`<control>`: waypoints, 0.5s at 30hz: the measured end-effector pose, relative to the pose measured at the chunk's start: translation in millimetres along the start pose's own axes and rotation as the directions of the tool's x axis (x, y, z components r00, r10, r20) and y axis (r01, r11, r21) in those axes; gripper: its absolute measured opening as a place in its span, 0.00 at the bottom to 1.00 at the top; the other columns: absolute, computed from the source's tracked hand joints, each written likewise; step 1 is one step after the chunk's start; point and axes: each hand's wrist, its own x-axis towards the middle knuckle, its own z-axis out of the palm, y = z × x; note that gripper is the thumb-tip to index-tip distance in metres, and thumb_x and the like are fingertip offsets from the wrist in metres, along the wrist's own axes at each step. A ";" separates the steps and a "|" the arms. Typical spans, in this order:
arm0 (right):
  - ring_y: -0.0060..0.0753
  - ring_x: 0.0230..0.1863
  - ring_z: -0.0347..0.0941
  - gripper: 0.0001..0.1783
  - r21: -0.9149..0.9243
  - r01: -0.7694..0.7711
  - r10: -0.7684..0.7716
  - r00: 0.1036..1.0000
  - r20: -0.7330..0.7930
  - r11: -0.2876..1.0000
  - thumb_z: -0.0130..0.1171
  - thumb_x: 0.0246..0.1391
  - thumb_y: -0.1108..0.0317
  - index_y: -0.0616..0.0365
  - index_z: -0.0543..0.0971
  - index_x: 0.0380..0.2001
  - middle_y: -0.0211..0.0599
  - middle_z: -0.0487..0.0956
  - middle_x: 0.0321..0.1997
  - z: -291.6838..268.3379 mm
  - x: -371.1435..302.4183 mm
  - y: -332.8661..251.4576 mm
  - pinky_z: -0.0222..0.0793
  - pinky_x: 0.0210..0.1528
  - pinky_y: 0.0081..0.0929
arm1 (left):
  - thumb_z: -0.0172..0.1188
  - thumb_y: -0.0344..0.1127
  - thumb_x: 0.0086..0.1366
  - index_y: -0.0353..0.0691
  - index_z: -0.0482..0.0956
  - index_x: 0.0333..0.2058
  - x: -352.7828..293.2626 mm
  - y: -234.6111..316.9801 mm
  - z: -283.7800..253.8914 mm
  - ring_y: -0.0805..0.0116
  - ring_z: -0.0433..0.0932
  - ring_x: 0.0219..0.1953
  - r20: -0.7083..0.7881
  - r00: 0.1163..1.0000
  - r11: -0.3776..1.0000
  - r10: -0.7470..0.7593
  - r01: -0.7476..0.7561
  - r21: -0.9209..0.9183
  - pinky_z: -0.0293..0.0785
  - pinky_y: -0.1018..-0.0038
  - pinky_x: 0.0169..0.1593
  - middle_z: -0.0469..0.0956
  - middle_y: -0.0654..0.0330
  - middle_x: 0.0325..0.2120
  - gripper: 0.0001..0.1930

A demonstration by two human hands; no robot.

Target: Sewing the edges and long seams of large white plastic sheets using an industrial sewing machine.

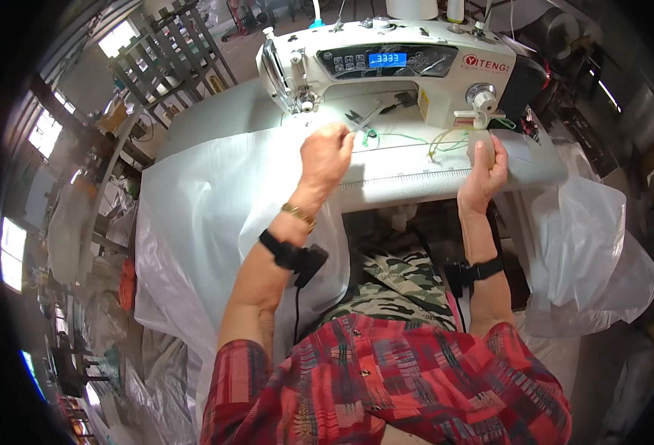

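A white sewing machine (386, 63) stands before me, its lit needle area at the left end of the arm. Close to the needle, my left hand (325, 157) is closed, and its fingertips hide whatever may be pinched in them. Just right of its fingers lie a small dark-and-pale cutting tool (368, 119) and green thread (397, 137). Under the machine's right end, my right hand (484, 170) is curled round a pale, rounded thing (480, 145) whose kind I cannot tell. White plastic sheeting (216, 193) spreads over the table's left side and hangs down.
A ruler strip (408, 176) runs along the machine bed's front edge. More translucent plastic sheeting (583, 245) hangs at the right. Thread cones (412, 7) stand on top of the machine. A slatted wooden rack (167, 55) stands at the far left.
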 end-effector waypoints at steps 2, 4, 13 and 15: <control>0.25 0.47 0.72 0.19 0.049 -0.009 0.007 0.999 0.040 0.999 0.59 0.60 0.69 0.68 0.73 0.51 0.37 0.76 0.47 -12.0 -7.7 -16.9 0.69 0.52 0.25 | 0.60 0.36 0.59 0.39 0.80 0.25 14.7 5.5 30.0 0.49 0.79 0.29 -0.045 0.999 1.000 -0.002 0.003 0.012 0.74 0.58 0.35 0.79 0.51 0.23 0.07; 0.26 0.48 0.72 0.19 -0.017 -0.010 0.012 0.996 0.091 1.000 0.57 0.61 0.70 0.69 0.71 0.53 0.38 0.76 0.48 -30.7 -11.0 -35.7 0.68 0.54 0.25 | 0.60 0.36 0.58 0.39 0.79 0.25 25.7 14.6 59.5 0.49 0.80 0.30 -0.053 0.998 0.998 -0.046 0.047 0.033 0.75 0.58 0.35 0.79 0.51 0.24 0.08; 0.24 0.48 0.72 0.17 0.130 -0.329 0.284 0.917 0.280 0.935 0.56 0.60 0.73 0.66 0.71 0.52 0.35 0.75 0.48 -74.6 -44.2 -94.0 0.70 0.53 0.24 | 0.64 0.37 0.56 0.38 0.80 0.23 44.5 34.2 141.5 0.49 0.81 0.29 -0.051 0.998 0.992 0.020 -0.013 0.126 0.76 0.57 0.35 0.81 0.51 0.22 0.09; 0.24 0.48 0.73 0.18 0.162 -0.431 0.358 0.867 0.348 0.887 0.57 0.60 0.72 0.64 0.71 0.52 0.35 0.76 0.48 -68.1 -44.2 -100.7 0.74 0.49 0.26 | 0.65 0.38 0.56 0.38 0.80 0.22 44.4 35.9 144.8 0.49 0.81 0.28 0.004 1.000 0.988 0.008 -0.008 0.153 0.76 0.57 0.34 0.80 0.51 0.22 0.10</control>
